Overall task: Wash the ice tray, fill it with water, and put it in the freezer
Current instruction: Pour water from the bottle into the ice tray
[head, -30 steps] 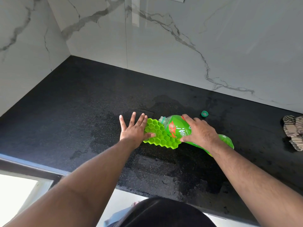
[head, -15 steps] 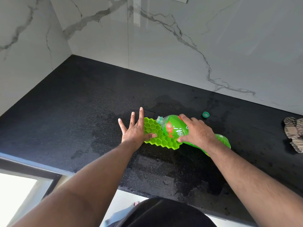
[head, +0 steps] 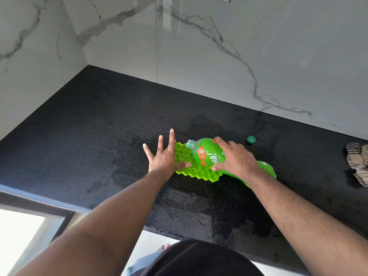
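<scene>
The tray [head: 196, 168], a green honeycomb mould, lay flat on the black counter [head: 79, 136], in the middle of a wet patch. Whether its cells held water could not be told.

The left hand [head: 162, 158] lay on the tray's left end with its fingers straight and spread; the thumb pressed on the cells while the fingertips reached past the tray's far-left edge. Its forearm stretched straight out from the body.

The right hand [head: 234, 158] gripped a green bottle [head: 207, 152], fingers curled over the top of it and thumb beneath, near the tray's right part. The bottle lay almost on its side above the tray, its uncapped mouth over the cells at the far edge and its base sticking out behind the wrist, beyond the tray's right end.

A green cap [head: 251, 139] sat on the counter, right of the tray and farther back. A striped cloth [head: 357, 163] was bunched well to the right of the tray.
</scene>
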The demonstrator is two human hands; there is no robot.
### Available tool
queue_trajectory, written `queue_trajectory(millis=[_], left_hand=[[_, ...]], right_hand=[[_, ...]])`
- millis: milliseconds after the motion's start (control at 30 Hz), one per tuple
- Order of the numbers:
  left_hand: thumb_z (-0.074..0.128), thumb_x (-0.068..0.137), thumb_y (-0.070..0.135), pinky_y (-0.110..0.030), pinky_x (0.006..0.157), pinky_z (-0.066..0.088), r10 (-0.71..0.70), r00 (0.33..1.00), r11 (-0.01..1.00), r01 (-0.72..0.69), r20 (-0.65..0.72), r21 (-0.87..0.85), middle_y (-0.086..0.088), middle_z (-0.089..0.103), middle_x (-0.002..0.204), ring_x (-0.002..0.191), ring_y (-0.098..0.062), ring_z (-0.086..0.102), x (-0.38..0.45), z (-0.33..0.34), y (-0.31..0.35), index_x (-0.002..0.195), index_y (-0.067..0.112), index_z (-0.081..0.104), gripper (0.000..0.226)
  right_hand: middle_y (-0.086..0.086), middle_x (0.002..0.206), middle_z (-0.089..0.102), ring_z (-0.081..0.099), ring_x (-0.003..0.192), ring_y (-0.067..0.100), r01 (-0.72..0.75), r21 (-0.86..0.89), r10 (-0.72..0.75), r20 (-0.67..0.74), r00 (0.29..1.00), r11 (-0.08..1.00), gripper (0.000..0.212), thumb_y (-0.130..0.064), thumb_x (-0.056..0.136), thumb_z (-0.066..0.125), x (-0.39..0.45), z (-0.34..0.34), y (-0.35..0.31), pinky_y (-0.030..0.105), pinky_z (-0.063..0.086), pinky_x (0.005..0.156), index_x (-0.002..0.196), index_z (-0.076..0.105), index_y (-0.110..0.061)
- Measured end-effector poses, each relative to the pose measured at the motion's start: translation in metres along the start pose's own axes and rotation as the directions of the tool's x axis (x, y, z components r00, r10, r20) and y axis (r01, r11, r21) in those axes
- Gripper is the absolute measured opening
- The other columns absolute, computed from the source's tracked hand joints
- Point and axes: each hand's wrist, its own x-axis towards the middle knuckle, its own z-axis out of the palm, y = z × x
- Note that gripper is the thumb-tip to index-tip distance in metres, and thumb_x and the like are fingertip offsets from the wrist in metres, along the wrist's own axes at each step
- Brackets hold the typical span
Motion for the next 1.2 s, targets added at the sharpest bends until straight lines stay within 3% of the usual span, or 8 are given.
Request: queue_trajectory(millis=[533,633,700,800,900,1033,1100,1200], left_hand=[[0.049,0.069,0.084,-0.07,0.104,-0.024,-0.012,1.0,0.999,0.011,0.008,0.034,0.024,0.024,0.157,0.149,-0.019,-0.02,0.005,0.005,-0.003,0.142,0.034,-0.04,0.126],[0.041,0.073,0.085,-0.067,0.099,-0.029,0.001,0.999,0.997,-0.003,0.036,0.076,0.019,0.016,0.161,0.148,-0.02,-0.024,0.005,0.007,-0.004,0.147,0.032,-0.033,0.117],[0.029,0.081,0.082,-0.07,0.103,-0.025,0.032,0.997,0.988,-0.042,0.063,0.15,0.016,-0.001,0.164,0.146,-0.022,-0.028,0.005,0.009,-0.005,0.151,0.031,-0.024,0.102],[0.01,0.087,0.079,-0.07,0.107,-0.018,0.065,0.995,0.957,-0.083,0.074,0.279,0.011,-0.017,0.163,0.145,-0.025,-0.031,0.003,0.013,-0.004,0.154,0.029,-0.016,0.087],[0.002,0.078,0.087,-0.067,0.102,-0.029,0.025,0.998,0.939,-0.044,0.059,0.342,0.003,-0.017,0.163,0.144,-0.026,-0.033,-0.001,0.017,0.009,0.156,0.021,-0.01,0.103],[-0.002,0.072,0.09,-0.067,0.103,-0.028,-0.002,0.998,0.926,-0.023,0.065,0.376,-0.001,-0.02,0.162,0.144,-0.025,-0.033,-0.01,0.029,0.046,0.155,0.013,-0.01,0.113],[0.001,0.073,0.09,-0.067,0.104,-0.027,-0.01,0.997,0.937,-0.019,0.082,0.349,-0.001,-0.021,0.162,0.145,-0.023,-0.031,-0.012,0.041,0.065,0.154,0.013,-0.013,0.113],[0.006,0.073,0.091,-0.067,0.107,-0.022,-0.054,0.995,0.96,0.028,0.085,0.28,-0.003,-0.021,0.162,0.147,-0.021,-0.027,-0.014,0.058,0.088,0.154,0.013,-0.014,0.114]], right_hand=[[0.003,0.126,0.05,0.049,0.116,0.028,0.008,0.018,-0.008,-0.001,1.0,1.0,0.101,-0.054,0.067,0.078,0.007,0.001,-0.006,0.051,0.049,0.089,0.145,0.015,-0.039],[0.003,0.127,0.05,0.049,0.116,0.027,0.001,0.041,-0.001,-0.014,1.0,0.999,0.102,-0.055,0.067,0.078,0.006,0.001,-0.005,0.051,0.049,0.09,0.145,0.014,-0.039],[0.003,0.127,0.05,0.049,0.116,0.027,-0.006,0.069,0.008,-0.024,1.0,0.998,0.102,-0.055,0.067,0.077,0.002,0.001,-0.003,0.051,0.049,0.09,0.146,0.014,-0.038],[0.003,0.126,0.05,0.049,0.114,0.026,-0.024,0.138,0.032,-0.057,0.998,0.99,0.103,-0.057,0.066,0.078,-0.005,0.005,0.003,0.05,0.05,0.089,0.146,0.016,-0.039],[0.001,0.125,0.051,0.049,0.112,0.026,-0.022,0.195,0.046,-0.118,0.992,0.981,0.101,-0.056,0.065,0.078,-0.014,0.01,0.01,0.047,0.05,0.087,0.145,0.018,-0.039],[0.001,0.122,0.054,0.051,0.111,0.027,-0.013,0.307,0.075,-0.193,0.978,0.952,0.1,-0.057,0.063,0.079,-0.024,0.007,0.025,0.045,0.05,0.088,0.144,0.023,-0.038],[0.001,0.119,0.056,0.055,0.11,0.024,0.014,0.433,0.107,-0.253,0.962,0.901,0.101,-0.056,0.058,0.081,-0.029,0.006,0.039,0.042,0.05,0.09,0.141,0.028,-0.038],[-0.005,0.12,0.06,0.057,0.108,0.013,0.084,0.656,0.198,-0.344,0.918,0.75,0.091,-0.04,0.059,0.088,-0.042,0.001,0.063,0.031,0.047,0.091,0.136,0.039,-0.034]])
